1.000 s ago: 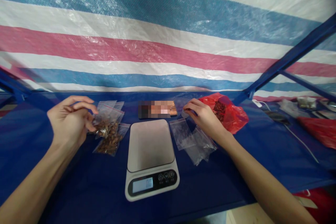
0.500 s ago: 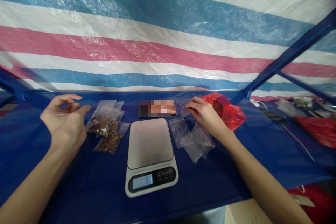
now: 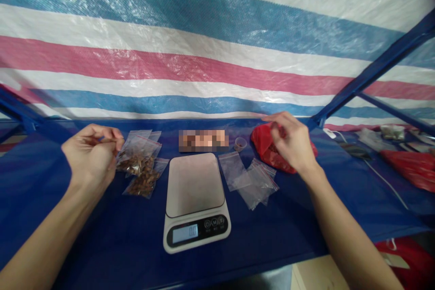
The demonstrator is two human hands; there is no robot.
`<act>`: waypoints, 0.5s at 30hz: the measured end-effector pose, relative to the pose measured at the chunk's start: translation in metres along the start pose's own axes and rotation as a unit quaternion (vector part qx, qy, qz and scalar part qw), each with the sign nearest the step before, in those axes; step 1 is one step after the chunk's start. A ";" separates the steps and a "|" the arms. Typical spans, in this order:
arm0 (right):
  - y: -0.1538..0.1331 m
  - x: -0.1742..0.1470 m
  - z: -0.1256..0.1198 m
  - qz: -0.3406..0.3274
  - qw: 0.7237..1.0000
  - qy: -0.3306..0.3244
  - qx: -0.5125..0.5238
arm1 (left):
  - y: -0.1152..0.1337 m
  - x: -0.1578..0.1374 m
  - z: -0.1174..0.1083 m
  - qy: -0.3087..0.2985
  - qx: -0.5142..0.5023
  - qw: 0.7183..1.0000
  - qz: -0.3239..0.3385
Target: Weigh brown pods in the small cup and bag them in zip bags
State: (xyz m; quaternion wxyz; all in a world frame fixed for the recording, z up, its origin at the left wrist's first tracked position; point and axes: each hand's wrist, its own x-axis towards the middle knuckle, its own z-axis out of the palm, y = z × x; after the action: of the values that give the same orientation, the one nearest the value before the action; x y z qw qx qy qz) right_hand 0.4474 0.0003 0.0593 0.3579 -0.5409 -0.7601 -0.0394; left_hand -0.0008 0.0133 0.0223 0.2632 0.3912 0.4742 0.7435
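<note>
My left hand [image 3: 91, 156] hovers at the left, thumb and fingertips pressed together, with nothing visible in them. Right beside its fingertips are several clear zip bags [image 3: 141, 163] holding brown dried pieces. Over the red plastic bag [image 3: 260, 140], my right hand [image 3: 294, 140] is held with fingers apart and hides part of the bag's dark contents. A small clear cup [image 3: 240, 144] stands left of the red bag, with a little brown matter at its bottom. Between my hands is a white kitchen scale [image 3: 196, 186], its plate bare and its display reading 0.0.
Several flat, unfilled zip bags [image 3: 249, 181] lie right of the scale. Behind it is a blurred-out rectangular item [image 3: 204, 141]. The blue table [image 3: 136, 244] meets a striped tarp [image 3: 190, 68] at the back. A white cable [image 3: 387, 183] and another red bag [image 3: 413, 167] are at the right.
My right hand has left the small cup and moved right, over the red bag. My left hand has shifted slightly right, and its fingertips have closed together.
</note>
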 end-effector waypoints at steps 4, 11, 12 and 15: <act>0.054 -0.008 -0.031 0.152 0.984 -0.080 -0.047 | -0.003 0.000 -0.003 -0.016 0.005 0.998 -0.054; 0.099 -0.017 -0.007 0.117 0.972 -0.197 -0.053 | -0.008 0.000 -0.009 -0.032 0.024 0.998 -0.057; 0.098 -0.017 0.000 0.098 0.972 -0.203 -0.061 | -0.008 0.000 -0.009 -0.022 0.027 0.998 -0.044; 0.090 -0.019 0.015 0.062 0.972 -0.205 -0.096 | -0.010 0.002 -0.007 -0.008 0.022 1.000 -0.009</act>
State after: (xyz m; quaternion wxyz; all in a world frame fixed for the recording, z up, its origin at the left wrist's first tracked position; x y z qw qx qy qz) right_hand 0.5193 0.0291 0.0074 0.1428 -0.6157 -0.7746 0.0219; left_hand -0.0072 0.0150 0.0123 0.2652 0.3982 0.4917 0.7276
